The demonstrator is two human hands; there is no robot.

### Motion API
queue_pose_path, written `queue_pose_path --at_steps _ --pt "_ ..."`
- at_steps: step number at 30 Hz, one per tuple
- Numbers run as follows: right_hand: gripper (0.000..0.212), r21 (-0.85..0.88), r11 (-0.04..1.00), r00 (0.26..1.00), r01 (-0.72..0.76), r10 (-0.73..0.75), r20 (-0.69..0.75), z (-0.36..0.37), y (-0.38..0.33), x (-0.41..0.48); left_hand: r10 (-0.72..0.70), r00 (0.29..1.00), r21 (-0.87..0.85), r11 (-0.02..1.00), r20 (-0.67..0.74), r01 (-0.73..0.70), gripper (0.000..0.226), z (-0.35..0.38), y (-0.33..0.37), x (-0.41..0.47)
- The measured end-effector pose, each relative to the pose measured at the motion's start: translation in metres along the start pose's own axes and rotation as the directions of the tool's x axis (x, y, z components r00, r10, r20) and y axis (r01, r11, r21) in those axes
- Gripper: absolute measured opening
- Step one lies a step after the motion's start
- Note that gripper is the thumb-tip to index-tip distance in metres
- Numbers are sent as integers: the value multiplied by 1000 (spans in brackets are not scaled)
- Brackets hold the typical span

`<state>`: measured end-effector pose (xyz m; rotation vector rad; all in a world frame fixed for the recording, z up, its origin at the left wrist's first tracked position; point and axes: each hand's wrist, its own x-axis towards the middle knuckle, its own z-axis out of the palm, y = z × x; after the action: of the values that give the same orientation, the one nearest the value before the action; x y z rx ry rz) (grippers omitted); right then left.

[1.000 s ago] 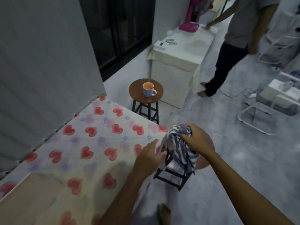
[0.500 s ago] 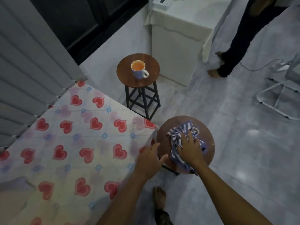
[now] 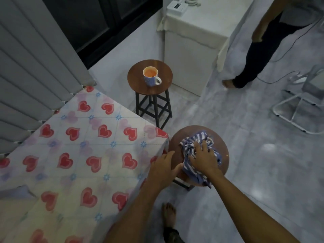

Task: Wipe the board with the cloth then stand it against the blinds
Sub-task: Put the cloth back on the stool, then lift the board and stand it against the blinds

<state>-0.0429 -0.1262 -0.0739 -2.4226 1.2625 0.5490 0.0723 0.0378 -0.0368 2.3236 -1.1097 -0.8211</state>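
Observation:
A blue-and-white striped cloth lies crumpled on a round brown stool beside the table's corner. My right hand rests flat on top of the cloth, fingers spread. My left hand is open at the table corner, its thumb reaching the stool's rim and the cloth's edge. A pale board lies on the heart-print tablecloth at the lower left, partly cut off by the frame. Grey vertical blinds hang along the table's far left side.
A second round stool carries a mug of orange liquid just beyond the table. Behind it stands a white cabinet. Another person stands at the top right, near a white metal frame. My bare foot is on the floor.
My right hand brought the cloth down from mid-air onto the near stool and now lies spread on it. My view tilted downward. My left hand stayed at the table corner.

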Motion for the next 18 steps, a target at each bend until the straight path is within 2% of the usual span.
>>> queue_pose_path --at_steps 5,8,10,13,18 --pt "75 145 989 993 -13 30 -115 -22 -53 -34 -7 996 -52 999 -88 3 63 -24 -20 -29" --pt "68 140 981 983 134 -114 -146 -27 -108 -58 -72 977 -100 994 -200 52 63 -50 -48 -62" --pt "68 145 958 961 247 -223 -163 -27 -152 -79 -185 950 -176 974 -251 143 66 -72 -77 -93" --pt "73 149 882 890 447 -423 -170 -12 -227 -114 -331 875 -238 936 -355 257 67 -102 -138 -154" --pt "72 0 694 683 720 -708 -179 29 -344 -168 -567 668 -350 824 -482 446 71 -131 -238 -265"
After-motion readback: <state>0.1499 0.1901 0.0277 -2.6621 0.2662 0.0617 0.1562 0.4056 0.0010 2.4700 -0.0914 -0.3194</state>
